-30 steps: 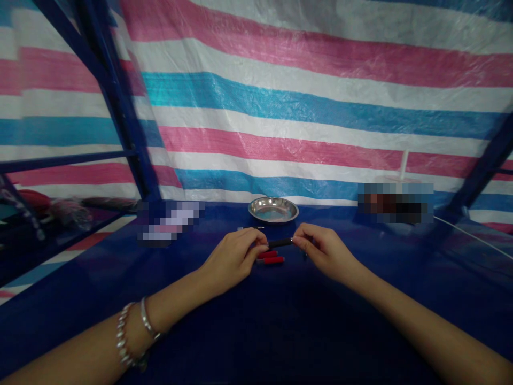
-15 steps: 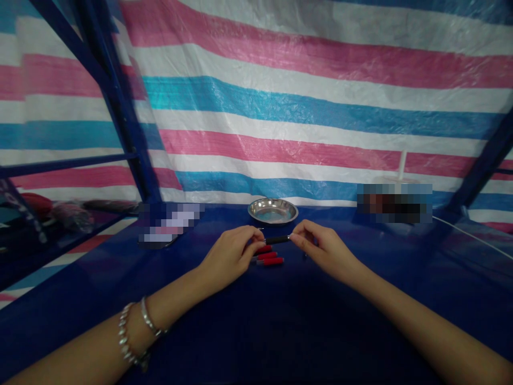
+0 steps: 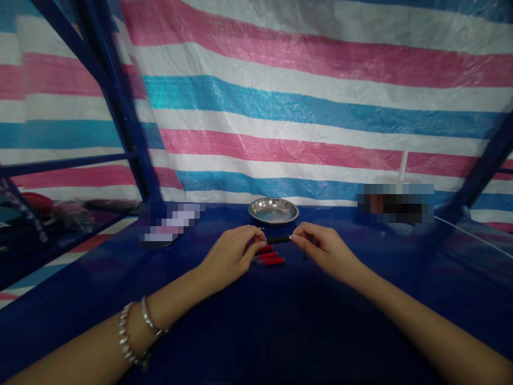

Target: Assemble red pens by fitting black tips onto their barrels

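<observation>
A black pen with silvery ends is held level between my two hands, just above the blue table. My left hand pinches its left end between thumb and fingers. At its right end, the fingertips of my right hand are closed on the tip. Several red pens lie side by side under the black one, their left parts partly hidden by my left hand. Beyond the hands stands a round, shallow steel dish. A small dark piece lies beside my right fingers, too small to name.
A blurred-out flat item lies at the back left, and a blurred-out object with a white upright stands at the back right. Blue metal posts frame both sides. A striped plastic sheet hangs behind. A white cord runs to the right.
My right hand has shifted very slightly rightward and down. Both hands keep their hold on the black pen, and the red pens and dish stay where they were.
</observation>
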`<state>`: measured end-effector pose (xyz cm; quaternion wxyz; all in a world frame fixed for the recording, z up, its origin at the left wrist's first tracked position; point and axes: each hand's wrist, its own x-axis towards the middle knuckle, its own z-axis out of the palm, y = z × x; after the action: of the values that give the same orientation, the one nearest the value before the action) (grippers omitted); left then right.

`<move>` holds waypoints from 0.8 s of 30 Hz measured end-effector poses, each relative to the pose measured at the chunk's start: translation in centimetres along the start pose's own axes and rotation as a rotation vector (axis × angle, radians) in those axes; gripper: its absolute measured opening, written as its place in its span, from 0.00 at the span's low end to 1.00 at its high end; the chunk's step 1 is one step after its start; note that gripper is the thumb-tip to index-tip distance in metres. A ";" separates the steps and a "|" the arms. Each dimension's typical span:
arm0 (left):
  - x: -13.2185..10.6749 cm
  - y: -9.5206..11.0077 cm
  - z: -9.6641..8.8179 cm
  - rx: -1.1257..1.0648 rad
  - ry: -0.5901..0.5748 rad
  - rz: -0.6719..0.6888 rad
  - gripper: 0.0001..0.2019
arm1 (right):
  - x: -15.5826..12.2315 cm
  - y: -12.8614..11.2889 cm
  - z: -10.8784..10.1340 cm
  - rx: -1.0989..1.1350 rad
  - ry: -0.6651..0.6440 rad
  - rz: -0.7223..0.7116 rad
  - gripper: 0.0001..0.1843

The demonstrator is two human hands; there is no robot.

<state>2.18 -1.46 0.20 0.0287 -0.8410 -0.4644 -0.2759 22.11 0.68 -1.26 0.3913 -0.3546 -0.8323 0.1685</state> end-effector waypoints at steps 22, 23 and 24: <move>0.5 -3.9 0.4 0.227 -0.031 -0.240 0.09 | 0.1 0.6 -0.6 -0.343 0.007 0.018 0.12; 0.5 -4.1 0.5 0.235 -0.047 -0.254 0.09 | 0.1 0.6 -0.6 -0.378 -0.011 0.026 0.12; 0.5 -4.2 0.5 0.239 -0.068 -0.265 0.08 | 0.0 0.6 -0.6 -0.413 -0.032 0.035 0.13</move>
<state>-0.72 1.50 -0.88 0.0763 -0.7718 -0.6015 -0.1915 22.88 1.13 -1.20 0.2938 -0.4390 -0.8491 0.0065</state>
